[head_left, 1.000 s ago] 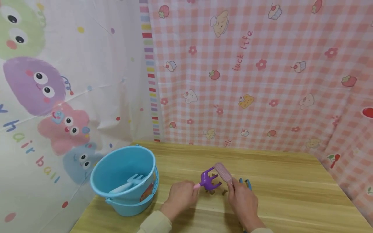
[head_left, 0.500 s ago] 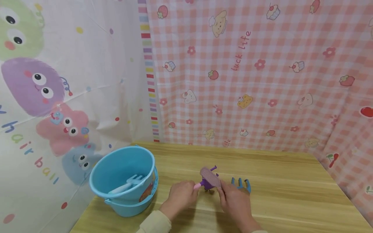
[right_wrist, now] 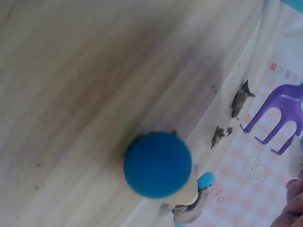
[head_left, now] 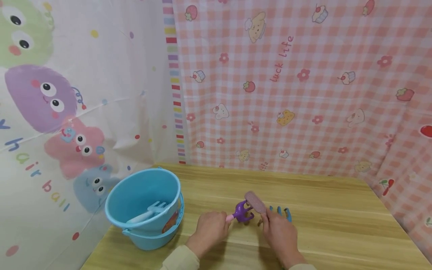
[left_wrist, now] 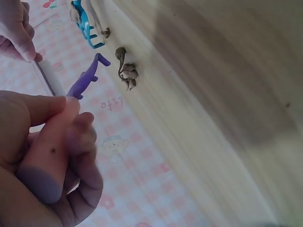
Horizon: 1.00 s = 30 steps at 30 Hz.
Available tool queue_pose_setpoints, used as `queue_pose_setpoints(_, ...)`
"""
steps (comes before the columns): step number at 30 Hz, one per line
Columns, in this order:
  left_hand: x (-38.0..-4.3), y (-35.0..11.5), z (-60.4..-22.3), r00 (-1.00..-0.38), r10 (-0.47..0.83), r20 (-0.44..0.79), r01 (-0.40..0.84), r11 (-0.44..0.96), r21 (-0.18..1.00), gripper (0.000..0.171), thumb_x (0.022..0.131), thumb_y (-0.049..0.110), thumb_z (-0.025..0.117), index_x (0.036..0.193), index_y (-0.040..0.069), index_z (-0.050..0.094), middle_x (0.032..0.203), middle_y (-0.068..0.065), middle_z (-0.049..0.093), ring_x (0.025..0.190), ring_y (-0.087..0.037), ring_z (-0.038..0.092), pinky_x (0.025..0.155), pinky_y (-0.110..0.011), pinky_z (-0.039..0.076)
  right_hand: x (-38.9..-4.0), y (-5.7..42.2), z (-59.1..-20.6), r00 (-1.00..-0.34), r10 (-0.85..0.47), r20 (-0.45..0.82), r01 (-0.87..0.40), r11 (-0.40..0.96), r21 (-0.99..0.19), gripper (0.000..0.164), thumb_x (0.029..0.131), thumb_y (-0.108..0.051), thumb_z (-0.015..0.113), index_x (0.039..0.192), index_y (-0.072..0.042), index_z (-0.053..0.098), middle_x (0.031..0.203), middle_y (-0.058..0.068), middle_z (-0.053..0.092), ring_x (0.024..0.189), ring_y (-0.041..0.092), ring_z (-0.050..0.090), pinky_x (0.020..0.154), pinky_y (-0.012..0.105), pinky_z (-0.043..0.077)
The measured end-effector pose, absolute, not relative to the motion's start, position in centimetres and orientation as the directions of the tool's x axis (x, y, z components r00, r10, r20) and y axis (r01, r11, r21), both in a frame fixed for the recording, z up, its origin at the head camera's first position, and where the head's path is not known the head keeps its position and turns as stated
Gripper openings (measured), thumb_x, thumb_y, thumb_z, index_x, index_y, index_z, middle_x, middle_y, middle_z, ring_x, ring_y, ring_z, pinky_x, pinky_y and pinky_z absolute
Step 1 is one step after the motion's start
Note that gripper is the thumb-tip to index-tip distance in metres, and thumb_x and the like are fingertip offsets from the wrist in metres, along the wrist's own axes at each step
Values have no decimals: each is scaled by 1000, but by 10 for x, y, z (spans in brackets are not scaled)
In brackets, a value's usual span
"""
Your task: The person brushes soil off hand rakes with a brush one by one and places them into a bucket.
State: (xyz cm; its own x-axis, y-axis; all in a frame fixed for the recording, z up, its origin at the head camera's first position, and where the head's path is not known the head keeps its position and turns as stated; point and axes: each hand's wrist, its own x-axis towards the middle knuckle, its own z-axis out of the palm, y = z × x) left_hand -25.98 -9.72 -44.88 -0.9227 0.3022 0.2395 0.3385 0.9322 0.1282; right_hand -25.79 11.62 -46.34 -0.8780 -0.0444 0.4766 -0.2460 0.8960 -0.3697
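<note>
My left hand (head_left: 210,228) grips the pink handle (left_wrist: 52,151) of a small purple hand rake (head_left: 241,212), its tines pointing right. In my right hand (head_left: 281,234) is a pink brush (head_left: 255,202), with its head lying across the tips of the rake's tines. In the left wrist view, dried brown plant bits (left_wrist: 127,71) lie on the table below the purple rake. More brown bits (right_wrist: 240,100) show in the right wrist view. A blue rake (head_left: 288,214) lies under and behind my right hand, mostly hidden by it; its rounded blue handle end (right_wrist: 157,164) faces the right wrist camera.
A light blue bucket (head_left: 143,238) stands at the left of the wooden table (head_left: 324,202), with a pale blue fork-like tool (head_left: 148,213) inside. A pink checked cloth (head_left: 300,93) hangs behind, and a white printed cloth (head_left: 135,93) hangs on the left.
The brush swept left over the purple rake's head, then came back right to its tine tips. The purple rake has tilted slightly. My left hand stays in nearly the same place.
</note>
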Motion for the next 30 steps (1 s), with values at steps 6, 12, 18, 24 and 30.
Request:
queue_pose_setpoints(6,-262,-95,-445,-919,307,246,343,932,118,29,91,28,67,69,14,54,57,4,43,49,-12,41,45,-29,37,-256,111,-469,-685,-240,687,-452,881,-142,24,86,-22,74,106,-8,73,73,3,68,50,17,57,41,29,38)
queue_pose_setpoints(12,-263,-94,-439,-930,293,222,328,934,139,28,91,25,66,69,14,53,57,4,43,49,-12,41,46,-29,37,-257,109,-473,-590,-313,744,-459,889,10,21,83,-22,72,97,-6,69,63,2,57,42,14,46,38,27,32)
queue_pose_setpoints(18,-261,-94,-439,-925,302,231,336,934,125,32,92,30,66,67,15,53,56,4,42,48,-12,40,45,-28,36,-259,115,-466,-797,-163,582,-342,916,-211,11,91,-19,71,92,-9,68,64,1,60,45,14,48,38,30,35)
queue_pose_setpoints(24,-261,-95,-441,-931,284,229,320,937,142,33,93,30,63,65,16,52,54,4,41,47,-11,39,44,-27,35,-261,120,-462,-869,-55,492,-260,896,-360,14,95,-21,66,100,-9,72,68,2,63,52,15,49,41,32,37)
queue_pose_setpoints(30,-262,-94,-440,-955,211,209,246,955,162,29,92,29,60,67,14,54,56,2,43,48,-14,41,44,-30,37,-259,115,-460,-810,-48,584,-313,877,-363,24,93,-21,68,112,-8,73,77,3,69,55,19,58,42,35,40)
